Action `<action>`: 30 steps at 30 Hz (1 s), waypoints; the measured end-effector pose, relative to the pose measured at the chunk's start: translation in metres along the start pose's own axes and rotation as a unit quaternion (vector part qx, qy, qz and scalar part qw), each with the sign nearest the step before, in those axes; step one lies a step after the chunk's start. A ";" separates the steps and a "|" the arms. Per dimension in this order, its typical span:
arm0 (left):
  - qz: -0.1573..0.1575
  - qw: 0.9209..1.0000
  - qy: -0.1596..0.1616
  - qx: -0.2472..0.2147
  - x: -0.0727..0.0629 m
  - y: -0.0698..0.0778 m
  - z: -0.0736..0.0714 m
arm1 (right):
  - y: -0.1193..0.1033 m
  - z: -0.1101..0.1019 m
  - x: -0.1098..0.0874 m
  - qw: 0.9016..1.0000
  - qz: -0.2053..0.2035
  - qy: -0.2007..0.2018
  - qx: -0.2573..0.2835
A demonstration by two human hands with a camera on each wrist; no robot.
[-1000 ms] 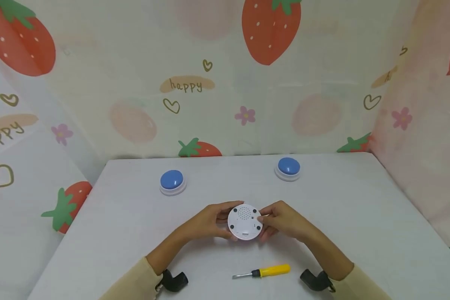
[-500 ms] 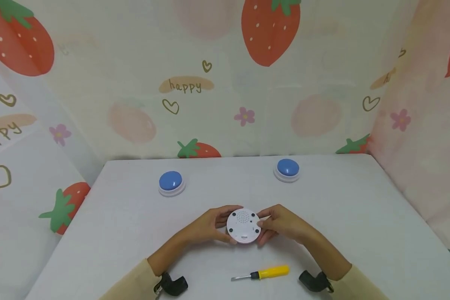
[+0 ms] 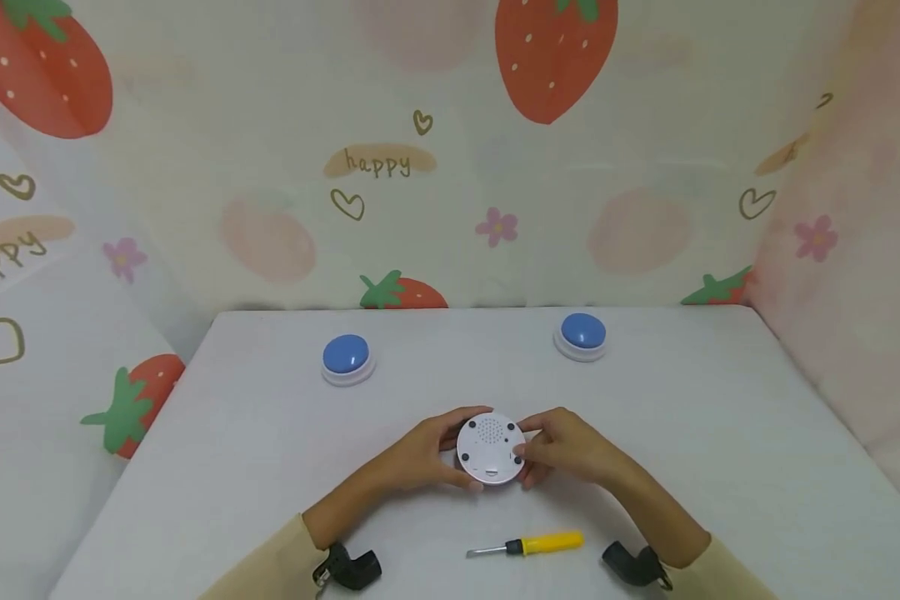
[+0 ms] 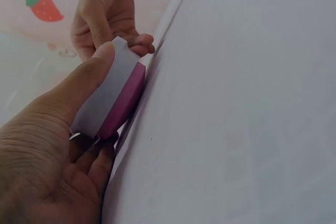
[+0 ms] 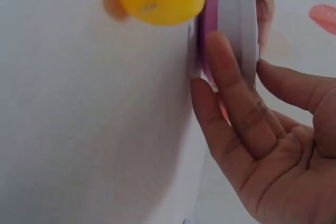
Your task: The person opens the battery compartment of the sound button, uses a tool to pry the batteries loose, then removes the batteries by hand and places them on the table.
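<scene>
A round white push-button buzzer is turned with its underside up, showing speaker holes and dark round feet near the rim. Its pink-purple cap faces the table in the left wrist view. My left hand grips the left side, thumb along the near edge and fingers behind. On the right, my right hand holds the rim, with the thumb on the underside and fingers against the side. A screwdriver with a yellow handle lies nearer me, touched by neither hand.
Two blue-topped buttons with white bases stand farther back, one at the left and one at the right. A white-covered table lies under everything. Strawberry-print cloth hangs behind it and along both sides.
Both hands have lowered the buzzer slightly, keeping their hold on it. The right thumb sits a little lower on the underside. The head view has shifted slightly; the screwdriver stays put.
</scene>
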State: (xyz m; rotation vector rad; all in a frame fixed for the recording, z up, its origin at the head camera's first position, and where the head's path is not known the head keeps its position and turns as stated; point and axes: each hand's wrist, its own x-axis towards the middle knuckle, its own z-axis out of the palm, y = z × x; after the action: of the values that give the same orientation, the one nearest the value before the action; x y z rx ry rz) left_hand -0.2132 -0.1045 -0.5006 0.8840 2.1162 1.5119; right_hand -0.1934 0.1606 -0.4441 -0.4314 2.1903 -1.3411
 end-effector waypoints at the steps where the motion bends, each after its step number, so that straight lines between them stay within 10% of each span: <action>1: 0.003 1.000 0.001 0.003 0.001 0.000 0.000 | -0.001 0.000 0.000 1.000 -0.003 0.011 -0.021; 5: 0.007 1.000 0.004 0.019 0.002 0.000 -0.001 | -0.008 0.005 -0.002 0.989 -0.015 0.076 -0.125; 10: 0.008 0.999 0.011 0.032 0.002 -0.002 -0.001 | -0.021 0.016 -0.008 0.952 -0.052 0.162 -0.254; 19: 0.021 0.999 0.014 0.026 0.002 -0.003 -0.001 | -0.030 0.029 -0.011 0.884 -0.159 0.096 -0.429; 30: 0.011 0.999 0.018 0.036 0.000 -0.004 -0.001 | -0.027 0.034 -0.008 0.851 -0.188 0.097 -0.480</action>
State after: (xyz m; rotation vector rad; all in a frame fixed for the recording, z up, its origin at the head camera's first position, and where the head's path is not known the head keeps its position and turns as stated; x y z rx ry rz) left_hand -0.2151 -0.1063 -0.5039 0.9131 2.2055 1.4816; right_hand -0.1668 0.1281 -0.4305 -1.1721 2.9474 -0.3160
